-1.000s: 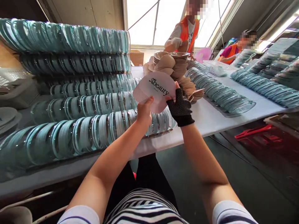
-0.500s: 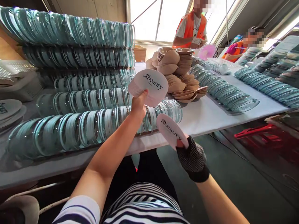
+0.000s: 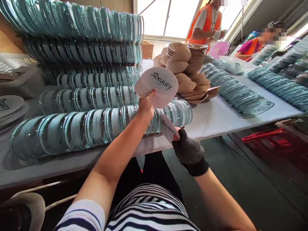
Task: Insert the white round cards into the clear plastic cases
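Fingers and thumb of bare left hand (image 3: 146, 107) pinched shut on lower edge of a fanned stack of round "Sbeauty" cards (image 3: 157, 86), raised above the table edge. Gloved right hand (image 3: 187, 149) lower, near the table's front edge, fingers closed on a single "Sbeauty" card (image 3: 167, 127), tilted. Just behind both: rows of clear teal-tinted lids (image 3: 101, 128) on the white table (image 3: 216, 118). Farther back, a heap of beige pads (image 3: 187, 77). Beyond, a person in an orange vest (image 3: 207, 22).
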### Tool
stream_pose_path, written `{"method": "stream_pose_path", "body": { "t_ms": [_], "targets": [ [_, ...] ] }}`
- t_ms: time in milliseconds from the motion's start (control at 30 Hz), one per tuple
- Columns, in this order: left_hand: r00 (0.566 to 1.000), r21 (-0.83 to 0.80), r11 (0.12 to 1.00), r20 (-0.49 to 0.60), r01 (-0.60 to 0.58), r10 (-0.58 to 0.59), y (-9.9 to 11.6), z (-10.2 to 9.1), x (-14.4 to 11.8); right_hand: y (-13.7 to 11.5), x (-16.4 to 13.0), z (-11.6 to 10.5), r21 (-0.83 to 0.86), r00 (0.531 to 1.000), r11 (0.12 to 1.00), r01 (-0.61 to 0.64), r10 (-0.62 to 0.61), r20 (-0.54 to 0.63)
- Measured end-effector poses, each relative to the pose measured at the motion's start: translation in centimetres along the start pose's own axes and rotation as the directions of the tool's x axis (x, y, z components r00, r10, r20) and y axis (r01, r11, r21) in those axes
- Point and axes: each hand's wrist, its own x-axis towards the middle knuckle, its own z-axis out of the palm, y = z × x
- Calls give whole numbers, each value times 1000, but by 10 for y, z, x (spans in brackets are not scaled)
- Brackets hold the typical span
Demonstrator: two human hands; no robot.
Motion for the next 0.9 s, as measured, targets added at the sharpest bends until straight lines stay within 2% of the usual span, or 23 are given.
{"method": "stream_pose_path", "body": {
  "t_ms": [100, 167, 267, 333, 433, 500, 567, 633, 700, 733, 767, 800, 833, 867, 900],
  "targets": [
    [1000, -1, 1000, 10, -28, 28, -1, -1, -1, -6, 22, 28, -32, 992, 996, -86, 88, 95],
    [1000, -2, 1000, 11, -23, 23, -1, -2, -1, -5, 31, 39, -16, 991, 993, -116, 117, 68],
    [999, -1, 1000, 33, -2, 2, -1, -5, -1, -2, 34, 43, 31, 994, 993, -111, 112, -17],
    [999, 10, 1000, 34, -8, 8, -2, -6, 0, -3, 37, 43, 29, 995, 995, -99, 100, -15],
    [1000, 29, 999, 16, -15, 15, -2, -6, -1, -6, 45, 47, 31, 997, 999, -40, 37, 74],
    [1000, 27, 1000, 14, -6, 5, -2, -5, -2, -6, 49, 50, 146, 988, 989, -33, 11, 153],
    [1000, 15, 1000, 23, -4, 4, -2, -5, -4, -3, 49, 52, 386, 962, 918, -89, -21, 274],
    [999, 11, 1000, 37, -25, 25, -4, -5, -6, 2, 46, 52, 625, 908, 762, -170, -126, 399],
    [997, 19, 998, 46, -62, 61, -6, -5, -7, 7, 43, 48, 760, 843, 607, -233, -264, 469],
    [995, 25, 996, 50, -83, 82, -8, -4, -7, 8, 44, 45, 781, 842, 583, -223, -289, 456],
    [994, 32, 994, 51, -100, 99, -9, -4, -7, 10, 48, 41, 787, 868, 587, -191, -274, 415],
    [992, 41, 993, 56, -112, 109, -11, -4, -7, 13, 54, 36, 770, 914, 622, -143, -216, 344],
    [991, 54, 991, 61, -119, 116, -11, -4, -8, 15, 63, 30, 734, 965, 673, -88, -126, 232],
    [991, 69, 990, 68, -123, 119, -12, -4, -8, 18, 75, 24, 699, 995, 714, -42, -30, 91],
    [990, 83, 989, 75, -126, 120, -12, -4, -9, 21, 88, 19, 677, 997, 736, -7, 59, -54]
  ]
}}
